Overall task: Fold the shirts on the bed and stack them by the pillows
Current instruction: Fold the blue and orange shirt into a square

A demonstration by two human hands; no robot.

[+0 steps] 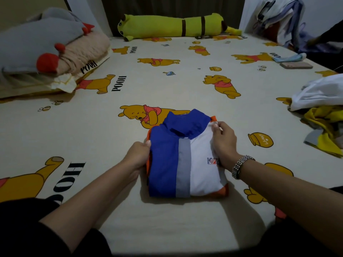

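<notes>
One folded shirt (187,160) lies on the bed (167,86) near its front edge, a compact rectangle with a blue left panel, a grey strip down the middle, a white right panel bearing a small red-and-blue logo, a blue collar folded at the far end, and orange fabric peeking out at three of its corners. The left hand (138,154) grips the shirt's left edge, thumb on top and fingers tucked beneath; the right hand (223,141), with a metal watch (241,166) at the wrist, rests flat on the white panel with relaxed fingers reaching toward the collar. Two more garments wait unfolded at the bed's right edge: a crumpled white one (321,93) and, just in front of it, a yellow-and-grey one (324,127). At the left edge sits a pile of pillows (37,84) topped by one grey plush with red spikes (46,41); whether the pile holds two pillows or more is hard to tell. One long yellow-green plush (176,25) lies along the far edge against the wall. Near the far right corner are one small flat pinkish object (296,65) and a bit of light blue cloth (290,57). The sheet between the folded shirt and the pillows is open, as is the broad middle stretch toward the far edge.
</notes>
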